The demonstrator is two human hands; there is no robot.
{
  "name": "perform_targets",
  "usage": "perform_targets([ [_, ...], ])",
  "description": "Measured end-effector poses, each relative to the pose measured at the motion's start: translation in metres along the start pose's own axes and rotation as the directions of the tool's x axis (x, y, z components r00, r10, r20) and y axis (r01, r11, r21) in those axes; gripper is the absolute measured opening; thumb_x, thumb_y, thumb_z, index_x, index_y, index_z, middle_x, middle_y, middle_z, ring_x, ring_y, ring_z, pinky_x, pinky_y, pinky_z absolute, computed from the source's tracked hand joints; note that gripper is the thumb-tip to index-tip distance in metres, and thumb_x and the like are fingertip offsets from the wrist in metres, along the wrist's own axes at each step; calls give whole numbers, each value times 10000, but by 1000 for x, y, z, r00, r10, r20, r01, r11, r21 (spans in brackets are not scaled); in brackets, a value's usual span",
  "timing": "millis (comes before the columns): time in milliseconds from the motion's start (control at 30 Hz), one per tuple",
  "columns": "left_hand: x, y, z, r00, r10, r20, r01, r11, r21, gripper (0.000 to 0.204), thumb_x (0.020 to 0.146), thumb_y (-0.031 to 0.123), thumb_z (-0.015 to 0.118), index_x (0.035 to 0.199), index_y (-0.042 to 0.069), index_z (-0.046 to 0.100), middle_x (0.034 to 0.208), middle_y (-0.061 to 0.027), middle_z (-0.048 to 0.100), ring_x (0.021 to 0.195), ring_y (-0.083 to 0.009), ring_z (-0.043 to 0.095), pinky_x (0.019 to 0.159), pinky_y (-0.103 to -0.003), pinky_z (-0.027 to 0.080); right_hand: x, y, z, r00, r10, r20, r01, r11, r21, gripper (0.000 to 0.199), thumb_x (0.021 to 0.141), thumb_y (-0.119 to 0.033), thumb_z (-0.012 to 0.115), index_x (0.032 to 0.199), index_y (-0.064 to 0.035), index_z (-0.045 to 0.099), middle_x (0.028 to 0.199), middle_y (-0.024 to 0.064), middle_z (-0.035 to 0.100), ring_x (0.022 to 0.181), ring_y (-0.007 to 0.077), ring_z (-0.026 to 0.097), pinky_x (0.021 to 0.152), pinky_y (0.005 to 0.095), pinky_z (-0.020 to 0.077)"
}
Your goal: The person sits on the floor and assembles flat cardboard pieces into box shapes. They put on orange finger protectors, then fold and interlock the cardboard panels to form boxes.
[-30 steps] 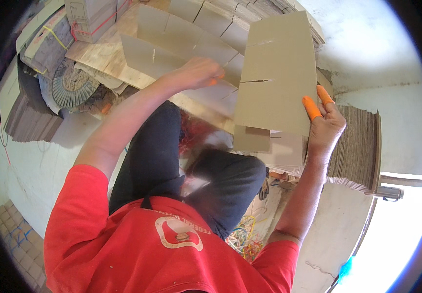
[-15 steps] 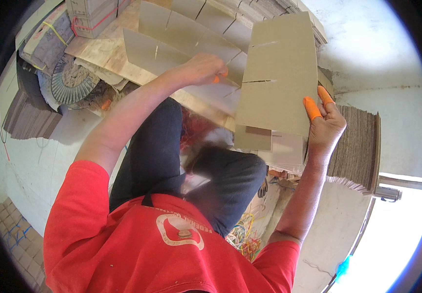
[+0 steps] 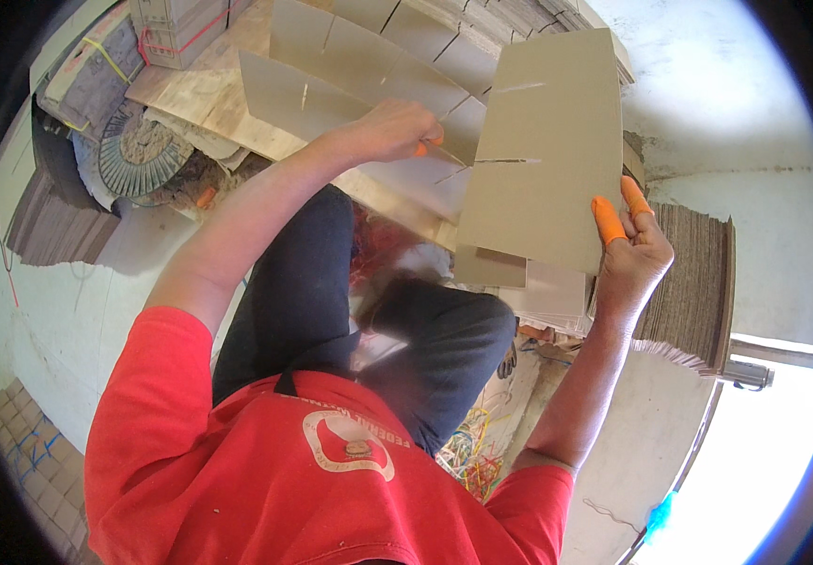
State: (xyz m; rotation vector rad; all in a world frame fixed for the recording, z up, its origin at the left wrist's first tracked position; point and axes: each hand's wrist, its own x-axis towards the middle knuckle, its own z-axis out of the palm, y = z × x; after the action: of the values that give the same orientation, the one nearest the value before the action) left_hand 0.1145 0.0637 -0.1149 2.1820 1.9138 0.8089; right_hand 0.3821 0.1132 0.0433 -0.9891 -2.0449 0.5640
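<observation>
My right hand (image 3: 634,240) grips the right edge of a slotted cardboard sheet (image 3: 543,198), its fingers in orange finger covers. The sheet stands tilted, with two narrow slots running in from its left edge. To its left, my left hand (image 3: 397,129) is closed at the near cardboard strip (image 3: 354,132); one orange-covered fingertip shows, and the rest of its grip is hidden. Behind it stands another slotted strip (image 3: 369,68), roughly parallel to the first. The right sheet's left edge meets the ends of these strips; whether their slots interlock is unclear.
Stacked cardboard sheets (image 3: 684,282) stand right of my right hand. More cardboard (image 3: 491,33) lies at the far side of the wooden board (image 3: 204,89). A strapped cardboard bundle (image 3: 180,33) sits at the back left, near a round ribbed object (image 3: 143,155). Tangled coloured straps (image 3: 472,452) lie below my knee.
My right hand and the cardboard sheet have shifted slightly to the right and down. My left hand has moved very slightly to the right.
</observation>
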Motion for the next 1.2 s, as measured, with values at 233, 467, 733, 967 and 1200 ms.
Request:
perform_targets([
  [233, -2, -1, 4, 997, 45, -55, -45, 999, 2, 113, 711, 106, 691, 813, 76, 652, 711, -158, 631, 728, -363, 621, 624, -463, 467, -8, -12, 1, 999, -23, -35, 18, 993, -116, 415, 777, 27, 690, 1179, 58, 592, 626, -91, 411, 587, 7, 325, 655, 136, 347],
  [467, -4, -1, 3, 998, 28, -64, -30, 999, -28, 114, 710, 104, 691, 813, 72, 656, 718, -163, 632, 719, -364, 617, 615, -457, 465, -15, -1, 9, 1000, -4, 21, 7, 992, -129, 402, 789, 10, 690, 1181, 31, 603, 640, -87, 416, 593, 8, 336, 547, 146, 315],
  [733, -1, -2, 2, 999, 4, -40, -5, 1000, -13, 116, 699, 118, 703, 797, 80, 653, 728, -156, 632, 735, -364, 612, 607, -464, 456, -5, -6, 13, 991, -80, 111, 88, 994, -71, 387, 781, 21, 689, 1161, 32, 616, 659, -80, 451, 591, 8, 333, 517, 155, 299],
  [967, -1, -6, 4, 994, 65, -83, -69, 996, -53, 130, 673, 116, 706, 714, 63, 594, 682, -164, 598, 720, -378, 600, 599, -467, 450, -8, 5, 24, 990, 17, 137, -3, 995, -103, 377, 796, 21, 677, 1164, 53, 601, 649, -73, 457, 605, 5, 360, 556, 144, 355],
  [1200, -1, -3, 1, 995, 68, -77, -73, 996, -57, 149, 676, 102, 692, 663, 37, 558, 676, -172, 590, 709, -392, 588, 592, -476, 435, -13, 42, 60, 972, -70, 224, 106, 982, -154, 343, 776, 9, 692, 1112, 29, 626, 845, 113, 671, 604, 62, 453, 545, 244, 426],
])
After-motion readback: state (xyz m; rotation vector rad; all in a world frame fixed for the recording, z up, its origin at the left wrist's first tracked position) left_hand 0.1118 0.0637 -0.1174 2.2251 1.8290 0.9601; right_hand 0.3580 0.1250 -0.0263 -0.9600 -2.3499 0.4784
